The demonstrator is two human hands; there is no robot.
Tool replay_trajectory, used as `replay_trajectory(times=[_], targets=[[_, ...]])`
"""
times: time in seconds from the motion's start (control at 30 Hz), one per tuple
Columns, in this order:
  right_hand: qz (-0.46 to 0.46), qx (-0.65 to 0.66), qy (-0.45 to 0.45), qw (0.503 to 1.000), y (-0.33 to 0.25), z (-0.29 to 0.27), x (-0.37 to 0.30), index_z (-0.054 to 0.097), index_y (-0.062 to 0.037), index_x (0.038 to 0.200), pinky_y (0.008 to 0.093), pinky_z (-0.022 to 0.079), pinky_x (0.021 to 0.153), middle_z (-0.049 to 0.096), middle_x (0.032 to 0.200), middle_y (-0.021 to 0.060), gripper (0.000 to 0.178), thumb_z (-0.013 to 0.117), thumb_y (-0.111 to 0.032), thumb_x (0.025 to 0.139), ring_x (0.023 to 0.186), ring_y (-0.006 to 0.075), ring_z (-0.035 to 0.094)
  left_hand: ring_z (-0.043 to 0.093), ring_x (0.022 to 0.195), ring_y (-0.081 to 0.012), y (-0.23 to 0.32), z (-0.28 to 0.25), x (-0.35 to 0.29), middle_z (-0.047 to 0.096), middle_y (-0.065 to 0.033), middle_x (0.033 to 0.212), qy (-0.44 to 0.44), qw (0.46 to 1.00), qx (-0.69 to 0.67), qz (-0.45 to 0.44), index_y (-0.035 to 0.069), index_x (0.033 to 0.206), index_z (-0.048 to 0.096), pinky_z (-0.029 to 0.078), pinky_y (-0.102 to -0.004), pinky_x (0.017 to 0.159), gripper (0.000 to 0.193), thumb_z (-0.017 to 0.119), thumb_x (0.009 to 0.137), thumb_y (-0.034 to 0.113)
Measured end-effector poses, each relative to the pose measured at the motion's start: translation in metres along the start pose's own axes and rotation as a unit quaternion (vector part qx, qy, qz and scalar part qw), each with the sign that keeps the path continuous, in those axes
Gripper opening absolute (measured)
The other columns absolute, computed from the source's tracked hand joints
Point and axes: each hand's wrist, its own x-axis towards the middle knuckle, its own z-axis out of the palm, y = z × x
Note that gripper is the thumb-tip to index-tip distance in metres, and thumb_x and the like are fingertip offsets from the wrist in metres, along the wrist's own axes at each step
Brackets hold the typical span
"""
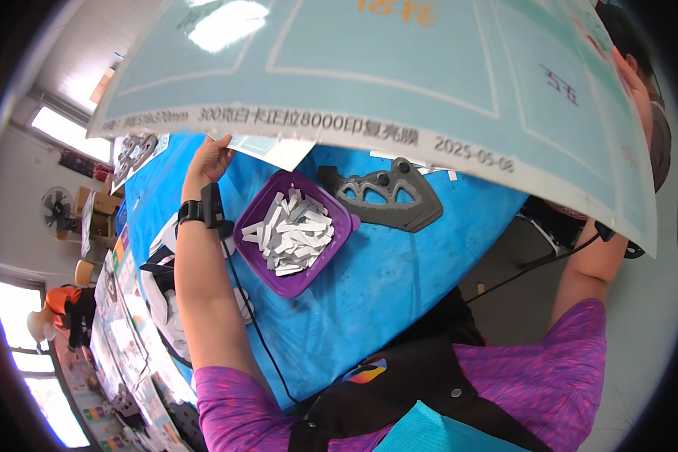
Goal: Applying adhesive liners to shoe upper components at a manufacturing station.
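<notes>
A large glossy pale-green printed card sheet is raised close in front, spanning the top of the view. My right hand grips its right edge, with most of the fingers hidden behind it. Further left, my left hand has its fingers closed at the edge of a second, smaller-looking printed sheet, partly covered by the big one. Near that hand stands a purple plastic bowl filled with white and grey paper scraps. To its right lies a dark grey, flat tool with triangular cutouts and black knobs.
Blue sheeting covers the table. Cables run from devices on both my wrists. Another person is close at the right, partly behind the large sheet. Piled printed sheets lie to the left, where a person in orange bends over.
</notes>
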Motion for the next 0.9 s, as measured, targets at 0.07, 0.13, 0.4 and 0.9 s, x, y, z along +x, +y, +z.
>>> replay_trajectory(times=[0.07,0.13,0.4,0.9], targets=[[0.043,0.011,-0.024,0.999,0.002,0.014,0.004,0.062,-0.0014,0.136,0.0430,0.059,0.091,0.070,0.127,0.0196,0.049,0.049,-0.039,0.107,0.100,0.0299,0.074,0.066,0.086,-0.0147,-0.007,0.004,0.001,0.066,-0.0056,0.110,-0.015,1.000,0.020,0.009,0.007,0.131,0.052,0.053,-0.0249,0.064,0.032,0.062,0.101,0.011],[0.034,0.001,0.059,0.998,0.008,0.034,0.006,0.061,-0.0012,0.137,0.0430,0.059,0.091,0.070,0.127,0.0197,0.050,0.050,-0.039,0.106,0.101,0.0297,0.074,0.066,0.088,-0.0156,-0.015,0.009,0.005,0.066,-0.0065,0.112,-0.035,0.998,0.053,0.022,0.007,0.132,0.053,0.053,-0.0262,0.066,0.033,0.061,0.101,0.016],[-0.023,0.039,0.172,0.984,0.054,0.083,0.022,0.056,0.0009,0.139,0.0400,0.059,0.092,0.070,0.126,0.0179,0.049,0.055,-0.033,0.103,0.103,0.0273,0.073,0.068,0.094,-0.0188,-0.019,0.018,0.010,0.067,-0.0103,0.120,-0.051,0.963,0.241,0.111,0.005,0.136,0.056,0.056,-0.0313,0.074,0.043,0.059,0.103,0.034],[0.112,-0.054,-0.049,0.991,0.102,0.078,0.046,0.051,0.0058,0.138,0.0358,0.059,0.093,0.069,0.125,0.0195,0.044,0.059,-0.012,0.098,0.105,0.0252,0.073,0.068,0.110,-0.0226,0.072,0.018,-0.188,0.062,-0.0147,0.132,-0.073,0.991,0.068,0.091,0.000,0.142,0.050,0.060,-0.0349,0.087,0.063,0.056,0.104,0.050]])
